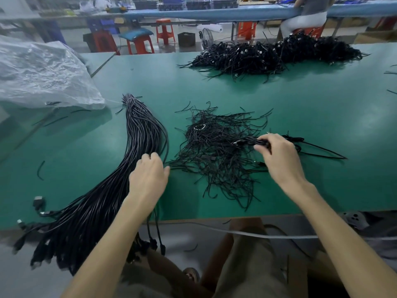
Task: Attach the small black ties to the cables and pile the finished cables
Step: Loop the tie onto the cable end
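Right hand (277, 155) pinches a coiled cable (247, 143) above the loose ties (214, 155), handy for tying. Left hand (148, 175) lies on the untied bundle (141, 134) by the bench's near edge; grip unclear.

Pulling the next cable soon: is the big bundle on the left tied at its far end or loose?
Tied: the cable bundle narrows to a tight wrapped neck at its far end, then spreads wide toward the near side.

A factory workshop (long green benches (214, 87), heaped cables (268, 54), stools (140, 43)).

Left hand (148, 175), right hand (277, 157), both curled
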{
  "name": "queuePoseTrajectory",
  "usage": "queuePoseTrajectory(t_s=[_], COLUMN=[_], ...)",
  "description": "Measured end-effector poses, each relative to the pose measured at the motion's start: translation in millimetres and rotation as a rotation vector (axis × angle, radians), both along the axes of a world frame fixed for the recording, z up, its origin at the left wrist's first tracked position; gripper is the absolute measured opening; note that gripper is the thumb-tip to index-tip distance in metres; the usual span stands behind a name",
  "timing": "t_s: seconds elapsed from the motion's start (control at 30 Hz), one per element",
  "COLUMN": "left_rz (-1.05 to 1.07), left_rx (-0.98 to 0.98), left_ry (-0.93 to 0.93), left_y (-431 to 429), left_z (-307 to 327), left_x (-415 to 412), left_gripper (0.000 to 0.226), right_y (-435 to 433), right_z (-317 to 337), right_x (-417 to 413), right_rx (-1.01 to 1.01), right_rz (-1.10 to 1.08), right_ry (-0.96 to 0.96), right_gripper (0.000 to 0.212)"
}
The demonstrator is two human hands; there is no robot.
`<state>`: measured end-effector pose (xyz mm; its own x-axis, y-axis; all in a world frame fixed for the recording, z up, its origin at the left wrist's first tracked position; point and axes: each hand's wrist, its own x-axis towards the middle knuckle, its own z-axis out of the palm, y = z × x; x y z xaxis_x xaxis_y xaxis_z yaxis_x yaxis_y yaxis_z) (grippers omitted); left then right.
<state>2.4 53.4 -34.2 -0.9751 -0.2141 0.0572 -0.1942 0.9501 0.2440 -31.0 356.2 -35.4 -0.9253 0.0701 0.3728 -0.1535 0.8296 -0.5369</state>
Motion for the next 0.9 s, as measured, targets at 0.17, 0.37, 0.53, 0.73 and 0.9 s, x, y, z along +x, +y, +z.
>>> queuePoseTrajectory(t_s=[0.17, 0.37, 0.53, 0.73, 0.9], left_rz=[-0.019, -0.073, -0.068, -0.081, -0.326], left_rx=[-0.052, 0.017, 0.124, 0.581, 0.91], left_ry=[-0.056, 0.016, 0.055, 0.053, -0.006], left_y=[-5.0, -3.4, -4.6, 3.0, 31.9], left_z=[-6.1, -2.6, 5.8, 32.6, 55.8], left_x=[-3.8, 1.6, 3.3, 4.5, 24.4], left_gripper=[0.028, 0.047, 0.043, 0.039, 0.023], right_y=[27.5, 39.3, 46.3, 51.2, 19.4], right_z=[-21.4, -41.9, -40.7, -37.9, -29.2], right_x=[-16.8, -24.4, -39.2, -49.5, -16.7], right_rx=[0.017, 0.023, 0.011, -0.026, 0.143], right_rz=[-0.157, -0.244, -0.294, -0.344, -0.212], right_ry=[-0.047, -0.125, -0.138, -0.163, 0.061], right_gripper=[0.026, 0.036, 0.037, 0.043, 0.047])
